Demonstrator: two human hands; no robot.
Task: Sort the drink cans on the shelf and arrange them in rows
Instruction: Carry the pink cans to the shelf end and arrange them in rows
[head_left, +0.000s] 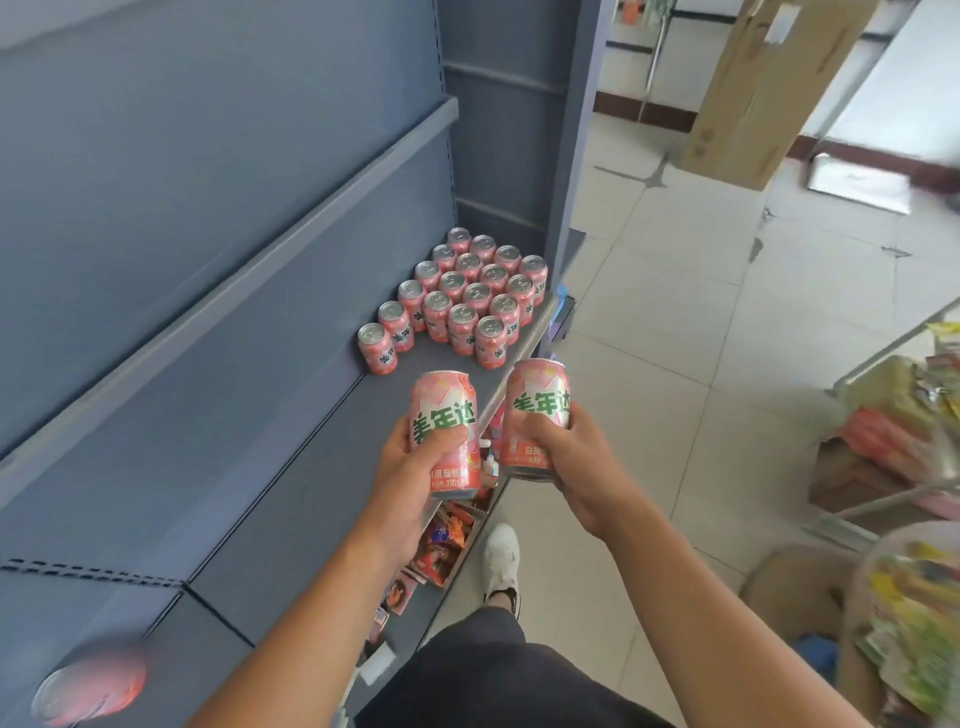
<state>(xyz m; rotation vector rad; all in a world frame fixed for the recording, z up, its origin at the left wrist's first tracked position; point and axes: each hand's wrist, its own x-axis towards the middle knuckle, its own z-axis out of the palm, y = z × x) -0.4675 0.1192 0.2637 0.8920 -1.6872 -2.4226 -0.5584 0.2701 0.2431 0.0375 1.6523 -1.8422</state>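
"At the far end of the shelf (311, 467), how many cans (467, 291) stand?"

"Eighteen, all upright; six in the row along the back edge, then three rows of four toward the front edge, and the block reaches the far front corner."

"And in the hands?"

"Two more, one each; the left hand (410, 467) has fingers and thumb curled round the left can (447, 415) at mid-body, over the shelf near its front edge; the right hand (571, 462) grips the right can (537, 410) the same way, just past the front edge, over the floor; the two held cans are near each other but apart, both leaning a little."

"Any others?"

"One stray can (88, 686) toward the shelf's near end, blurred; I cannot tell whether it stands or lies; that makes twenty-one in sight, all the same pink kind."

"How will they handle?"

"A judgement only: the tops on the shelf look unopened, so the cans are likely full — a fair weight for one hand, and stiff while sealed; the wall is thin and would dent from a knock or a drop; the printed side is smooth and may slip, so a wrap round the middle suits better than a pinch at the rim; each should go down flat on its base, touching its neighbour — that would lengthen the short rows."
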